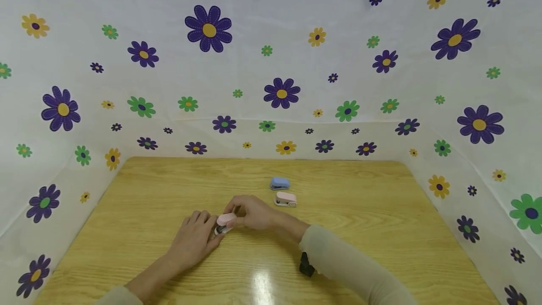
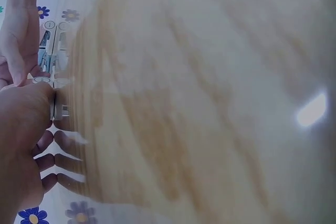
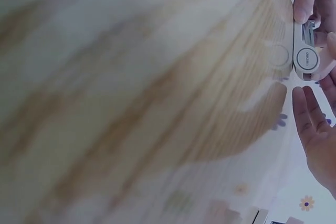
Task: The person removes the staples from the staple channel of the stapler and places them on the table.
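Observation:
A small pink-and-white mini stapler (image 1: 226, 220) is between both hands on the table, its pink top tilted up from the white base. The thumb and forefinger of my left hand (image 1: 191, 240) hold its near left end, while the other fingers spread along the tabletop. My right hand (image 1: 255, 212) pinches the pink top between thumb and forefinger. In the right wrist view, the stapler's base (image 3: 299, 51) stands on edge along the table line, with its metal track showing. Two lower fingers (image 3: 307, 106) of the right hand are stretched out, close to the tabletop.
Behind the right hand stand a second pink stapler (image 1: 285, 199) and a blue stapler (image 1: 280, 183). A small black object (image 1: 306, 265) shows beside the right sleeve. The wooden table (image 1: 169, 178) meets a flower-printed white sheet (image 1: 250, 69) at the back and both sides.

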A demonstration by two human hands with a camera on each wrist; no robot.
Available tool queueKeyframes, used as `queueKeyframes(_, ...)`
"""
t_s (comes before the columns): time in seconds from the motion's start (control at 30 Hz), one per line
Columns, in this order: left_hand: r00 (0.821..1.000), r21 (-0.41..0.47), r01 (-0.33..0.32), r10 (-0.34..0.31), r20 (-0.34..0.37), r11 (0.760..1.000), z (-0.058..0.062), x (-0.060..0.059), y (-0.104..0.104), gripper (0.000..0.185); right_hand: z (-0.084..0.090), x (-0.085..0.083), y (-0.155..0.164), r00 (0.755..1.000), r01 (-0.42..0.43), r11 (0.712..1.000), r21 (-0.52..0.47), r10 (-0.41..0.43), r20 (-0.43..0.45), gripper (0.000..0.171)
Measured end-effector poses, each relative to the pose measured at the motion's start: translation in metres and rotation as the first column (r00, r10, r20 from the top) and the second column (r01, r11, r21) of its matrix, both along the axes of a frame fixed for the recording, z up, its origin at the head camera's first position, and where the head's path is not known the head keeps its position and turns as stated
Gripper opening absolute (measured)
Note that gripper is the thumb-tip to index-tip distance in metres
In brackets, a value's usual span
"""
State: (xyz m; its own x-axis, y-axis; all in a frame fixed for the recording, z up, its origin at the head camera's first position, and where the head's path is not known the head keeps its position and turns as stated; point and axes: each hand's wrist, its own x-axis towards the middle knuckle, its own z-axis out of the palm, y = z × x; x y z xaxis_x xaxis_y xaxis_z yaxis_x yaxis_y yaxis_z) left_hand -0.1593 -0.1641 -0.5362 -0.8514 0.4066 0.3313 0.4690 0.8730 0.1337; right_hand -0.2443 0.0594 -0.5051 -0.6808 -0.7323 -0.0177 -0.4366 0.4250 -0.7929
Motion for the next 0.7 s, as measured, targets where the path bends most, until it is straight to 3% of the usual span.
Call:
queueKeyframes(0.37,0.999,-0.014,-0.002,0.001,-0.038,1.000,-0.0016,-0.0002,0.0007,0.030,0.0052,-0.0011,0.0061,0.999,0.048,0.998,0.035,-0.047,-0.022,0.026)
queueKeyframes(0.7,1.000,-0.005,-0.004,0.004,-0.012,1.000,-0.0058,-0.0015,0.0007,0.031,0.0055,-0.0032,0.0085,0.996,0.047,0.998,0.028,-0.045,-0.076,0.028)
